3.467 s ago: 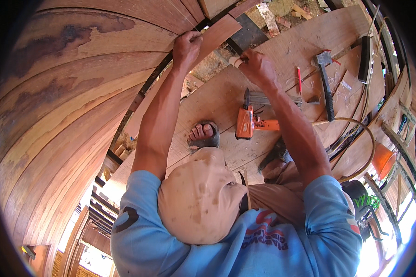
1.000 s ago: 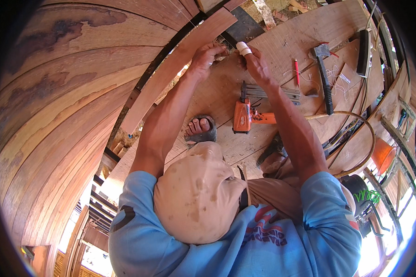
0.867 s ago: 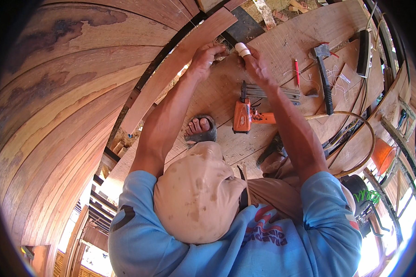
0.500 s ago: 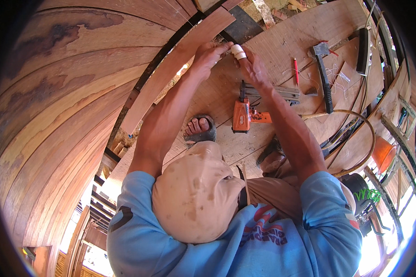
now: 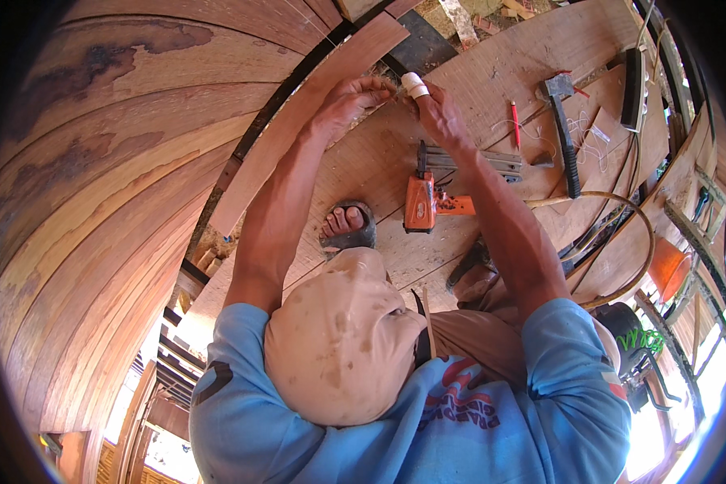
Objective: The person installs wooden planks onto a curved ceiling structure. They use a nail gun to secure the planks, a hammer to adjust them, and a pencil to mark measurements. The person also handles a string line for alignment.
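Both hands are raised close together at the far side, over a wooden board. My left hand (image 5: 353,103) has its thumb and fingers pinched together; a wispy, thin tuft seems to show at the fingertips, too fine to make out. Just right of it, my right hand (image 5: 442,117) is closed, with a white wrapped piece (image 5: 414,85) at its front. Whether this is a bandaged finger or a small white roll, I cannot tell. An orange nail gun (image 5: 421,203) with a grey magazine lies below my right hand, partly behind my forearm.
A hammer (image 5: 563,133), a red pencil (image 5: 515,125) and tangled white string (image 5: 590,143) lie to the right. A hose (image 5: 649,242) curves past an orange container (image 5: 669,270). Curved wooden planking (image 5: 121,177) rises on the left, beside a narrow plank (image 5: 310,121). My sandalled foot (image 5: 349,226) is below.
My left hand has moved left, away from the white piece, opening a small gap between the hands. The right hand has barely moved.
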Demonstrator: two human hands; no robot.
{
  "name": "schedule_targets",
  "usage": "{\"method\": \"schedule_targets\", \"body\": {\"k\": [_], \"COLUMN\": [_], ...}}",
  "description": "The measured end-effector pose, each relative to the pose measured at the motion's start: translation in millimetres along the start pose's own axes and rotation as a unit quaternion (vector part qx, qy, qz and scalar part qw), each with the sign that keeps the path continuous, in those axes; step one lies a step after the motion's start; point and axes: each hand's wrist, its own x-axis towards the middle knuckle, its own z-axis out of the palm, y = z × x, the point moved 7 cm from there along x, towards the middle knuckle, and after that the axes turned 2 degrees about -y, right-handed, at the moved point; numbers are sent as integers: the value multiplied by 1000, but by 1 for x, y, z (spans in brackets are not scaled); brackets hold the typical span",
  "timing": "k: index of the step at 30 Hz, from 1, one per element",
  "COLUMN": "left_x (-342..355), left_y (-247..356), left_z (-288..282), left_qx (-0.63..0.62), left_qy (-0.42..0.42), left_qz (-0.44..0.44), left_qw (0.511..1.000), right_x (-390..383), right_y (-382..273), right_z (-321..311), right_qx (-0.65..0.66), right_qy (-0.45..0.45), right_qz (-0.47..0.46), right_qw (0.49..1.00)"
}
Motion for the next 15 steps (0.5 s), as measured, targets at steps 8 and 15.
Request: {"method": "schedule_targets", "body": {"k": [8, 15], "left_x": [3, 10], "left_y": [-1, -17], "left_z": [3, 1], "left_qx": [-57, -92], "left_qy": [-9, -1], "left_qz": [-45, 2], "left_qw": [997, 996], "right_x": [-1, -3], "right_y": [5, -9], "right_z": [-1, -1], "right_qx": [33, -91], "right_qy": [7, 23], "right_qz": [7, -126], "right_qw": [999, 988]}}
